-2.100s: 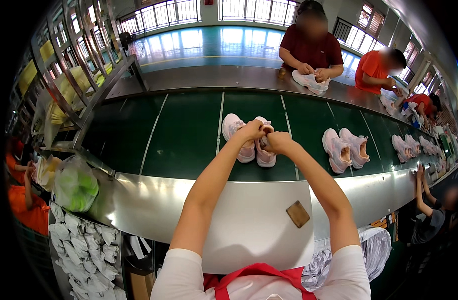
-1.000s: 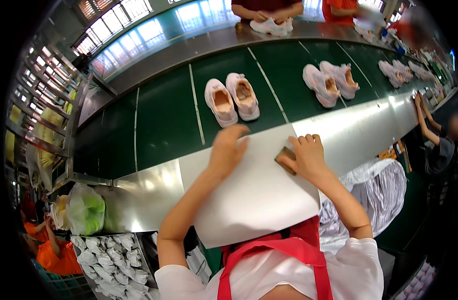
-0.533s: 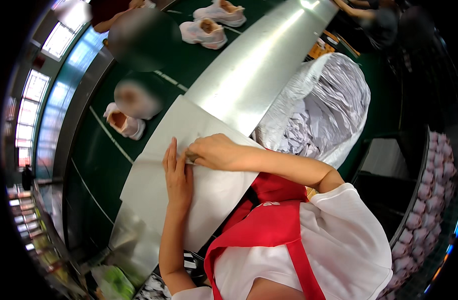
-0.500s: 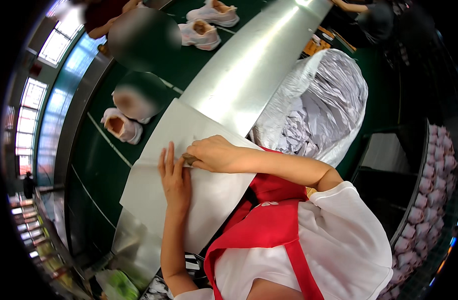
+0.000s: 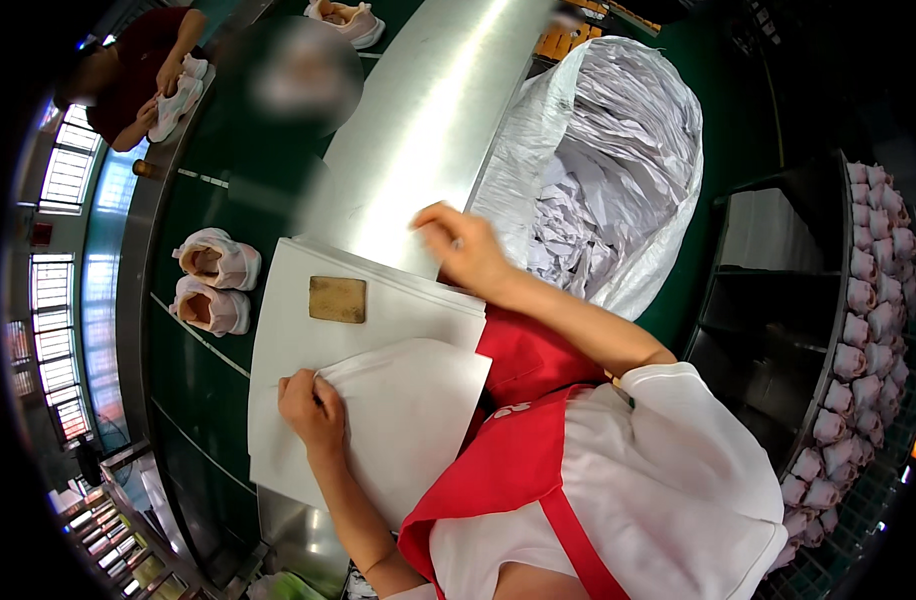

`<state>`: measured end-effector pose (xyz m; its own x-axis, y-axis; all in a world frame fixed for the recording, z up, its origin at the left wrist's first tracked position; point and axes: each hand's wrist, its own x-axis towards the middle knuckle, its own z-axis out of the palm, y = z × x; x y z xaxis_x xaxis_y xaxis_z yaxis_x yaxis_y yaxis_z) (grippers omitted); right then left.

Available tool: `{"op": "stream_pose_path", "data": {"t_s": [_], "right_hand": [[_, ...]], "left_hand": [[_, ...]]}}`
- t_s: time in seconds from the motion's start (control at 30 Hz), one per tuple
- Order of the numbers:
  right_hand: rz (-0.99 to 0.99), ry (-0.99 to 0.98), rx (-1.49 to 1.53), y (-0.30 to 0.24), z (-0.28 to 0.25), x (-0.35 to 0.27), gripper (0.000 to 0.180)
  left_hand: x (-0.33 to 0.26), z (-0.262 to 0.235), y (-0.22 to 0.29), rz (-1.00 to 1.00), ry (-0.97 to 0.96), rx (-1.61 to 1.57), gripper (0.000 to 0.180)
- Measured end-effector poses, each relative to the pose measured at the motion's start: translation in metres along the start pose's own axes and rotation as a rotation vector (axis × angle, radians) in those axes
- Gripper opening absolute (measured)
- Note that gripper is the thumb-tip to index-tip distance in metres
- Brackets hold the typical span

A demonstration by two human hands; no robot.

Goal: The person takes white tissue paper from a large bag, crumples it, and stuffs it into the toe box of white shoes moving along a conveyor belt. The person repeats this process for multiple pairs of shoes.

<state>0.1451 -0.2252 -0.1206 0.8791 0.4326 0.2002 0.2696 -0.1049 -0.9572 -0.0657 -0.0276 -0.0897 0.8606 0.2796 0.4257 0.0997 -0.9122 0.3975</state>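
A stack of white paper sheets [image 5: 278, 340] lies before me on the metal table. My left hand [image 5: 315, 410] is closed at the left edge of the top white paper sheet [image 5: 408, 400], which curves up and is folded back toward me. On the stack beyond that sheet rests a small flat brown block [image 5: 337, 300], touched by neither hand. My right hand [image 5: 466, 252] is raised above the metal surface, right of the block; its fingers are bent and somewhat apart, blurred by motion, and nothing shows in them.
A large white sack [image 5: 628, 170] of crumpled paper stands to the right of the metal table [image 5: 418, 120]. Pale pink shoes [image 5: 213, 280] sit on the green conveyor [image 5: 203, 400] at left. Racked shoes [image 5: 858, 340] line the far right. A co-worker [image 5: 143, 80] handles a shoe at upper left.
My right hand has let go of the brown block and moved away to the right. My left hand, flat before, now grips the paper's edge, and the top sheet is folded toward me.
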Motion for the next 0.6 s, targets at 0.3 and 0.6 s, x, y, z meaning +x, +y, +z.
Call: {"op": "stream_pose_path", "data": {"t_s": [0.3,0.6], "right_hand": [[0.189,0.713,-0.788,0.239,-0.223,-0.04,0.039],[0.361,0.283,-1.258,0.24,-0.255,-0.017,0.045]], "left_hand": [[0.01,0.0,0.004,0.017,-0.064,0.06,0.013],[0.01,-0.003,0.006,0.0,-0.071,0.071,0.015]]}}
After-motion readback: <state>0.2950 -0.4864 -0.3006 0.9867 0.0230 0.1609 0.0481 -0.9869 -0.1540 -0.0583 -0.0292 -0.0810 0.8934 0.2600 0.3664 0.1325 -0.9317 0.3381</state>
